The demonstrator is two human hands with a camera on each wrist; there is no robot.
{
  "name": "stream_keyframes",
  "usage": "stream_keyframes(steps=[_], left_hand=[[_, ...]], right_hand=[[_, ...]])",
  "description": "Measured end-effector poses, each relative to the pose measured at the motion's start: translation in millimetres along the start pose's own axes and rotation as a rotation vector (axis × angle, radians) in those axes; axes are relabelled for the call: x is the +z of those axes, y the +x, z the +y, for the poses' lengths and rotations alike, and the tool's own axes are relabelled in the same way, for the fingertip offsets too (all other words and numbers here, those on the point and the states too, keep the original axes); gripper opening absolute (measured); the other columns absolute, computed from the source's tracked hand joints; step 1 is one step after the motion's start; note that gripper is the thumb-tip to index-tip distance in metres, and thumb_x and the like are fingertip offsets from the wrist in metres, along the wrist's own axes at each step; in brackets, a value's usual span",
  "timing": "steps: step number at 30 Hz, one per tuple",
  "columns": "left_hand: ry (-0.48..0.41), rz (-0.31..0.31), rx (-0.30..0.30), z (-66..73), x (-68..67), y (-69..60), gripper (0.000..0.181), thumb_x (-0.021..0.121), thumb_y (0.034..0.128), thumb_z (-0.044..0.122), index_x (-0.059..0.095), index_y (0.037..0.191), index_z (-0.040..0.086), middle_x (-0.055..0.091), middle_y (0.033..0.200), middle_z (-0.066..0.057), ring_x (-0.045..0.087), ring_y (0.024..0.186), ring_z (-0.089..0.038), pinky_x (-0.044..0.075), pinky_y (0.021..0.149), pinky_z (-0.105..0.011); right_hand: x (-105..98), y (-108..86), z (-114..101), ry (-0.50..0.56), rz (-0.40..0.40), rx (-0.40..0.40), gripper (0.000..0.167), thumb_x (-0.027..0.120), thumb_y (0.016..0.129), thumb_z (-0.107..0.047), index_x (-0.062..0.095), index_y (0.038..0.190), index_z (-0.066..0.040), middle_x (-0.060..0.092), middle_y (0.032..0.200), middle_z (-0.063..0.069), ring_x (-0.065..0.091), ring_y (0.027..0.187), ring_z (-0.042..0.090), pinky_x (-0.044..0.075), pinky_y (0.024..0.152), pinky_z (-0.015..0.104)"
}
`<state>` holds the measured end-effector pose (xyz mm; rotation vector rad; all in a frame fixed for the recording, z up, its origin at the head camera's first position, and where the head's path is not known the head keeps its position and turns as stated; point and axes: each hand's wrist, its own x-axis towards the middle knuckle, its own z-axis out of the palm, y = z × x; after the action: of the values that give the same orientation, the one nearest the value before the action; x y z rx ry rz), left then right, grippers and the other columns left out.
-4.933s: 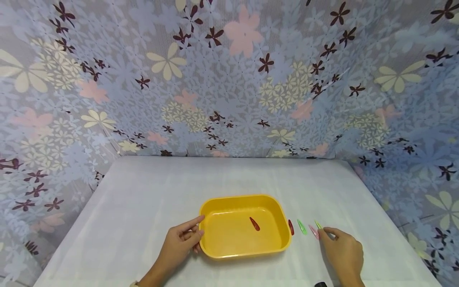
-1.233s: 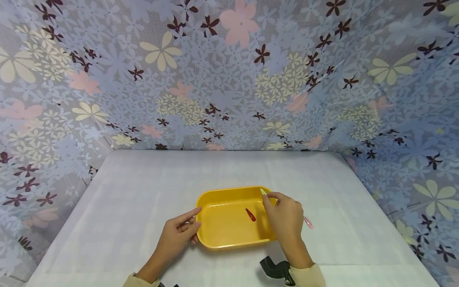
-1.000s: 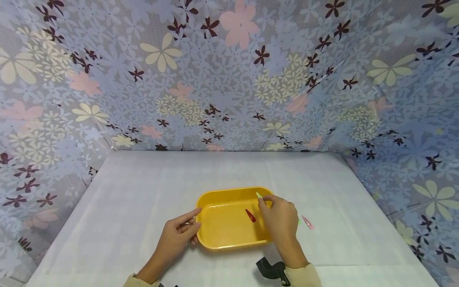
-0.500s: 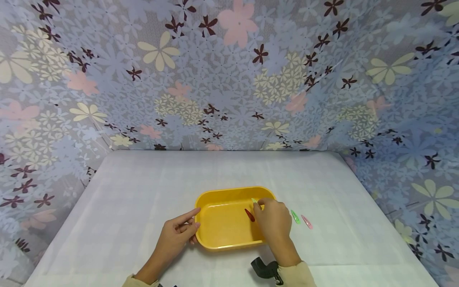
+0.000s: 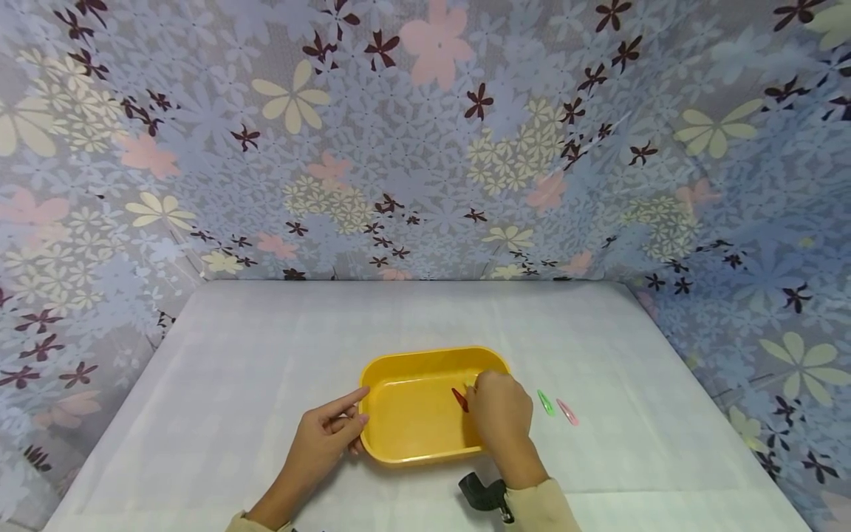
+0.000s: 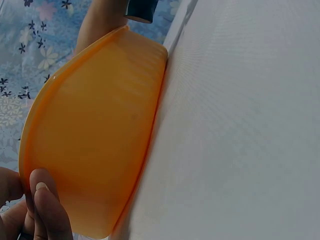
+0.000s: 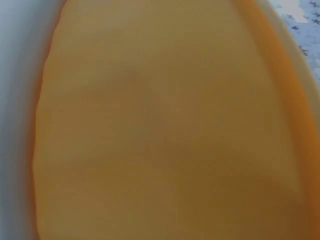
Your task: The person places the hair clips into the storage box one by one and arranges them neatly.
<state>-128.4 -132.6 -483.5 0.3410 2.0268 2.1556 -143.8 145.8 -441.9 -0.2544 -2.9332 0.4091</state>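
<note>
- While the left hand grips the left rim of the yellow rectangular plastic tray, thumb and index finger apart, the right hand is inside at the right end.
- Its curled fingers appear to pinch a slim yellow hair clip, mostly covered; the visible tip points away from the person.
- Just left of those fingertips lies a red teardrop-shaped hair clip, long axis from far left to near right; contact cannot be told.
- Half a second ago, the yellow clip's tip showed higher.
- Right of the tray, a slim green hair clip and a slim pink hair clip lie on the white-covered table.
</note>
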Motion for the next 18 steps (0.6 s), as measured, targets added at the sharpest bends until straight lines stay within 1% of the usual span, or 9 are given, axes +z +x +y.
stream_keyframes(steps=[5, 11, 15, 18], left_hand=[[-0.005, 0.005, 0.007, -0.4, -0.1, -0.6, 0.049, 0.073, 0.0966, 0.011, 0.058, 0.141, -0.002, 0.057, 0.097, -0.017, 0.064, 0.062, -0.016, 0.059, 0.057, -0.026], [-0.003, 0.003, 0.009, -1.8, -0.4, -0.6, 0.049, 0.072, 0.0969, 0.010, 0.058, 0.142, -0.004, 0.057, 0.097, -0.017, 0.064, 0.063, -0.015, 0.059, 0.057, -0.026], [-0.005, 0.002, 0.006, -2.9, -0.9, 0.1, 0.049, 0.072, 0.0969, 0.010, 0.058, 0.142, -0.004, 0.057, 0.097, -0.017, 0.064, 0.063, -0.015, 0.058, 0.057, -0.026], [-0.008, -0.002, 0.006, -2.6, -0.8, 0.5, 0.049, 0.072, 0.0969, 0.010, 0.057, 0.142, -0.004, 0.057, 0.097, -0.017, 0.064, 0.063, -0.015, 0.058, 0.057, -0.025]], right_hand=[[2.1, 2.0, -1.4, -0.063, -0.024, 0.001, 0.029, 0.079, 0.090, -0.021, 0.067, 0.069, -0.005, 0.050, 0.059, 0.005, 0.047, 0.051, 0.021, 0.039, 0.042, 0.031], [3.6, 2.2, -2.5, -0.105, -0.077, 0.021, 0.022, 0.078, 0.090, -0.018, 0.071, 0.080, 0.000, 0.051, 0.062, 0.007, 0.049, 0.053, 0.023, 0.043, 0.044, 0.031], [3.6, 2.2, -3.3, -0.117, -0.104, 0.034, 0.022, 0.078, 0.091, -0.019, 0.071, 0.082, 0.000, 0.052, 0.064, 0.008, 0.050, 0.054, 0.023, 0.044, 0.046, 0.032], [2.3, 1.8, -3.3, -0.105, -0.102, 0.032, 0.022, 0.079, 0.090, -0.020, 0.072, 0.084, 0.000, 0.052, 0.064, 0.007, 0.050, 0.055, 0.024, 0.043, 0.046, 0.032]])
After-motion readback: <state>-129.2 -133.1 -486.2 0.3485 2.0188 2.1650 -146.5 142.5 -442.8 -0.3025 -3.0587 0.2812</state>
